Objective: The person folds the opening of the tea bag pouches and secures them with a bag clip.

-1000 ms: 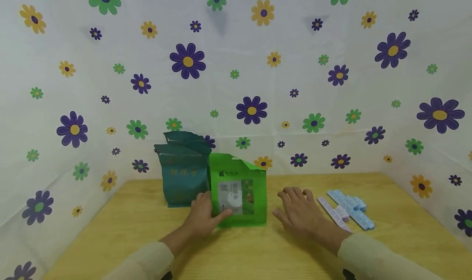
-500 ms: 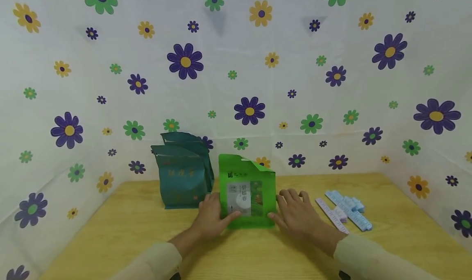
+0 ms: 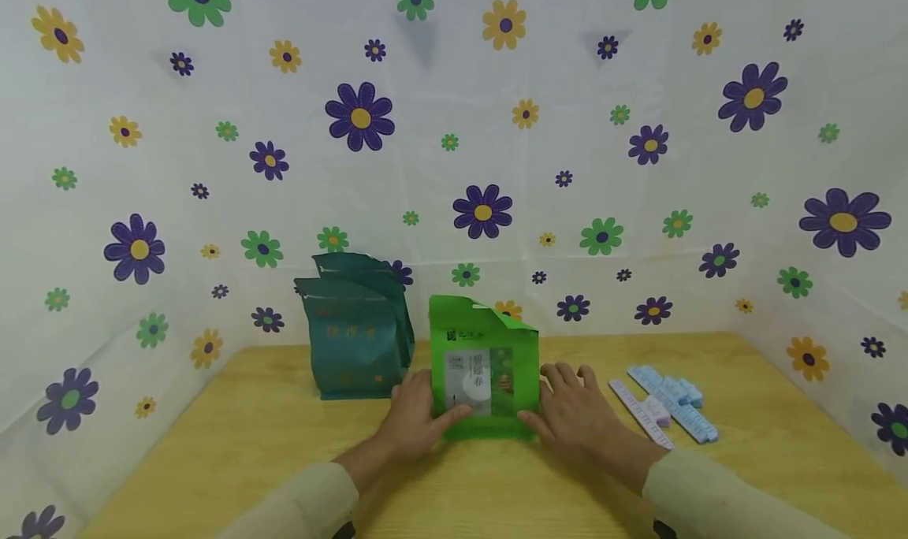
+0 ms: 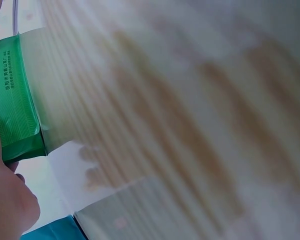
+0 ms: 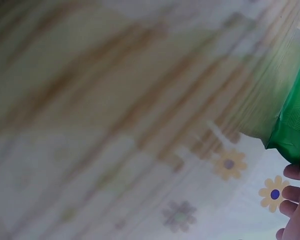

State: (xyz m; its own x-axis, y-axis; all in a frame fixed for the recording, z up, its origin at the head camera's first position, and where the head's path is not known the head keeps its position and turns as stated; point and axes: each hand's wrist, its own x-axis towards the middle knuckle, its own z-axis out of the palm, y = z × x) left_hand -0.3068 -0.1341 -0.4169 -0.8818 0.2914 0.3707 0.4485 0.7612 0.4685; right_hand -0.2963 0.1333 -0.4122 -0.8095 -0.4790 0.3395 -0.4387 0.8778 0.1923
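Observation:
A bright green tea bag (image 3: 485,373) with a printed label stands upright on the table in the head view. My left hand (image 3: 414,413) holds its left side, thumb across the lower front and fingers partly hidden behind. At the right side, my right hand (image 3: 578,409) has its thumb on the lower front corner and its fingers along the edge. Only the bag's green lower part (image 4: 12,100) shows in the left wrist view, beside the left hand (image 4: 10,200). The right wrist view catches a green corner (image 5: 292,125) and several fingertips (image 5: 291,194).
Two dark teal tea bags (image 3: 355,350) stand one behind the other at the left. Light blue (image 3: 674,405) and pale pink (image 3: 638,413) strips with small blocks lie on the wooden table (image 3: 248,444) at the right. A flowered cloth (image 3: 426,169) hangs around the table.
The green tea bag has shifted right, apart from the teal bags, with the left hand on it. My right hand, earlier beside it, now touches its right side.

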